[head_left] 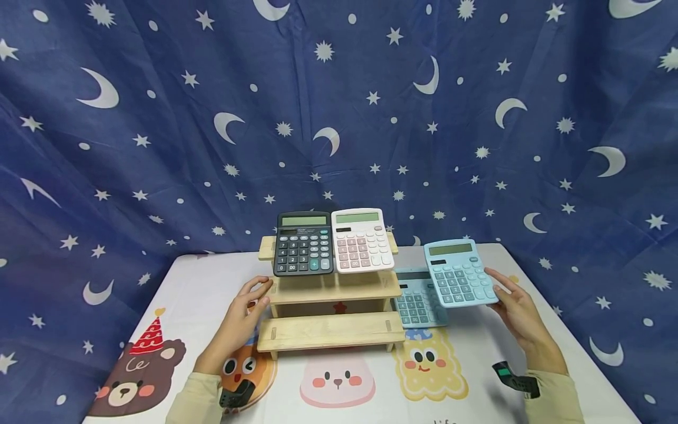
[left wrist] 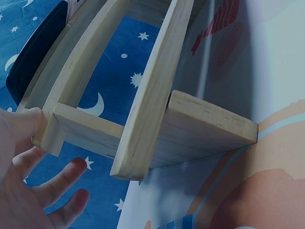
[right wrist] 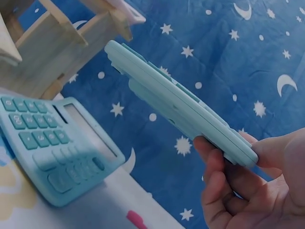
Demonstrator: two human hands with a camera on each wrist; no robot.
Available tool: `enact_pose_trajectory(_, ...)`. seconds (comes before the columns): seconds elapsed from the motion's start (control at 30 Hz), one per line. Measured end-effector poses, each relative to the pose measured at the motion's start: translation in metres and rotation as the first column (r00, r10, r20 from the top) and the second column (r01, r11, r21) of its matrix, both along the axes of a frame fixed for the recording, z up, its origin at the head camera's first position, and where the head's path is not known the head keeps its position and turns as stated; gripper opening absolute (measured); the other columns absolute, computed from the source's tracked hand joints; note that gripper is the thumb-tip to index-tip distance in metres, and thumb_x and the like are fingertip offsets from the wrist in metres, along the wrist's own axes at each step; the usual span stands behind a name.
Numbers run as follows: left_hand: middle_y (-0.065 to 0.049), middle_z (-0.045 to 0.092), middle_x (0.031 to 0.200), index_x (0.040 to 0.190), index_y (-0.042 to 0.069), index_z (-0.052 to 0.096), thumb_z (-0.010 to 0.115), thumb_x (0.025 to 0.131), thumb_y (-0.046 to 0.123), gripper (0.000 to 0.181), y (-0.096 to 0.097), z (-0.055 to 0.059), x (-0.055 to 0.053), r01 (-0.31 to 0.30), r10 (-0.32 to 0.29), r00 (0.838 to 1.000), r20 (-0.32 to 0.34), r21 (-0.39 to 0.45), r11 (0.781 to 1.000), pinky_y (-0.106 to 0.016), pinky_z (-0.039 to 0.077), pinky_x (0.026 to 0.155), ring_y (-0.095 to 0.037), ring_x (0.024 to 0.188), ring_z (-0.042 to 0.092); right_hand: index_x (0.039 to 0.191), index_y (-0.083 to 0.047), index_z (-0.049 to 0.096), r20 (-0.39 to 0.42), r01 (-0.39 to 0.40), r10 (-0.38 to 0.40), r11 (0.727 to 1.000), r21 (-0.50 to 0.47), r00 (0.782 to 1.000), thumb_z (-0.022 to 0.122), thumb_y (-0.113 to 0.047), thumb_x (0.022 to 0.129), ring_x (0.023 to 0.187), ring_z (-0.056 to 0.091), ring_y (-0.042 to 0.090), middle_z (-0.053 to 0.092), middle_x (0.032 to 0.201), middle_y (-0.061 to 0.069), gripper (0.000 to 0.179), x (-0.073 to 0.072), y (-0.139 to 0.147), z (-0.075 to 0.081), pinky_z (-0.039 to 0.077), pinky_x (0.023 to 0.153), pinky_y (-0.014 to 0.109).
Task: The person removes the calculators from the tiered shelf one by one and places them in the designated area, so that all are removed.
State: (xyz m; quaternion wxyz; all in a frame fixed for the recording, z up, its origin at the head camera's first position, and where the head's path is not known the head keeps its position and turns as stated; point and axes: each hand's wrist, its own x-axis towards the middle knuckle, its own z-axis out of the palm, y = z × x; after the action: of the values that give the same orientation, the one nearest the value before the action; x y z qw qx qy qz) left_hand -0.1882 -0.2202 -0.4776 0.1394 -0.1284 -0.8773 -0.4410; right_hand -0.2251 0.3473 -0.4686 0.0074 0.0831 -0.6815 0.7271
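Observation:
My right hand (head_left: 516, 312) pinches a light blue calculator (head_left: 459, 273) by its lower right corner, thumb on the key side and fingers underneath. It is held in the air, partly in front of a second light blue calculator (right wrist: 62, 148) lying on the table right of the rack. With thumb and index finger, my left hand (left wrist: 40, 176) grips the left end of the middle step of a wooden three-step rack (head_left: 331, 333); the other fingers are spread. On the top step stand a black calculator (head_left: 303, 244) and a white calculator with pink keys (head_left: 362, 240), side by side and leaning back.
The rack stands on a table with a white cartoon-print cloth (head_left: 201, 282). Behind hangs a dark blue curtain (head_left: 360, 118) with moons and stars. A black band (head_left: 516, 380) is at the right wrist, another band (head_left: 237, 394) at the left.

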Motion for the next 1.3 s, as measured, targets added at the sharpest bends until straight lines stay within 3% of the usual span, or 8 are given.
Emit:
enact_pose_trajectory(0.5,-0.019,0.046,0.152,0.142,-0.005,0.054,0.051,0.106,0.012,0.04,0.0,0.0,0.0,0.0,0.0,1.0,-0.006,-0.008,1.0,-0.062,0.049,0.097,-0.047,0.139,0.045,0.158,-0.001,0.03,0.039,0.067,-0.067,0.998,0.013,0.997,0.045,-0.02,0.109,0.095,0.067,-0.004,0.069,0.115,-0.023,0.055,-0.005,0.015,-0.016,0.055,0.077,0.016)
enact_pose_trajectory(0.67,-0.019,0.046,0.151,0.142,-0.005,0.054,0.051,0.106,0.013,0.04,0.0,0.0,0.0,-0.003,0.003,1.0,-0.009,-0.012,1.0,-0.062,0.049,0.097,-0.046,0.139,0.045,0.159,-0.002,0.028,0.085,0.093,-0.093,0.996,0.004,0.992,0.044,-0.021,0.109,0.093,0.066,-0.004,0.069,0.113,-0.024,0.056,-0.006,0.02,-0.02,0.054,0.075,0.016)
enact_pose_trajectory(0.97,-0.018,0.047,0.151,0.142,-0.004,0.054,0.05,0.106,0.014,0.04,0.0,0.0,0.001,-0.004,0.004,1.0,-0.005,-0.014,1.0,-0.059,0.049,0.097,-0.046,0.139,0.046,0.16,-0.005,0.028,0.164,0.14,-0.148,0.988,0.064,0.975,0.043,-0.025,0.109,0.085,0.064,-0.005,0.068,0.105,-0.026,0.056,-0.007,0.025,-0.029,0.052,0.071,0.018)
enact_pose_trajectory(1.3,-0.02,0.046,0.152,0.142,-0.005,0.054,0.051,0.106,0.015,0.041,0.0,-0.001,0.0,-0.006,0.006,1.0,0.005,-0.016,1.0,-0.061,0.048,0.098,-0.046,0.14,0.044,0.159,-0.003,0.028,0.184,0.163,-0.181,0.981,0.108,0.966,0.04,-0.022,0.11,0.083,0.062,-0.004,0.067,0.101,-0.026,0.054,-0.007,0.03,-0.036,0.051,0.069,0.02)
